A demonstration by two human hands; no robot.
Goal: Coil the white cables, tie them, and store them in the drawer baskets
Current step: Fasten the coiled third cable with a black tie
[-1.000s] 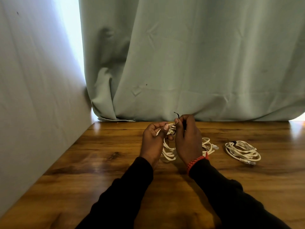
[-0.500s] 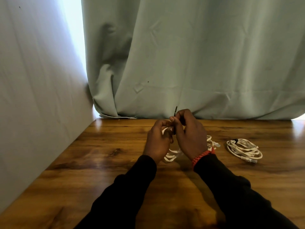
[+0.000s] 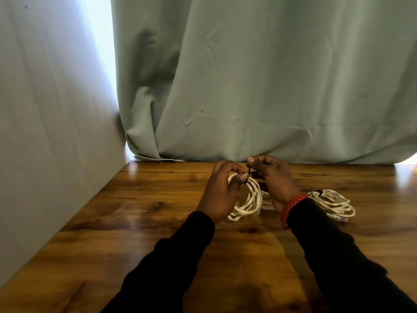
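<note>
Here, both hands work over a wooden worktop (image 3: 140, 233) that runs back to a pale green curtain (image 3: 259, 86), with a pale wall (image 3: 45, 120) along the left side. The left hand (image 3: 222, 193) grips a coiled white cable (image 3: 249, 201), its thumb and fingers closed around the top of the loops, while the rest of the coil hangs down and appears to rest against the wood just beneath. The right hand (image 3: 272, 178) is clenched in a pinch at the upper end of a thin black tie (image 3: 248, 171), which runs down to the bundle right beside the left thumb. The two hands sit very near each other, nearly touching at the fingertips. Whether the tie is already wound fully around the cable cannot be told, since the fingers cover that spot.

A red braided bracelet (image 3: 291, 205) circles the right wrist, and both arms wear black sleeves (image 3: 176, 256). To the right of the right wrist, a second coiled white cable (image 3: 334, 203) lies flat on the worktop, bound at its upper left with a dark tie, with a clear plug at its near end. Some further white cable shows between the held coil and the right wrist, partly hidden
</note>
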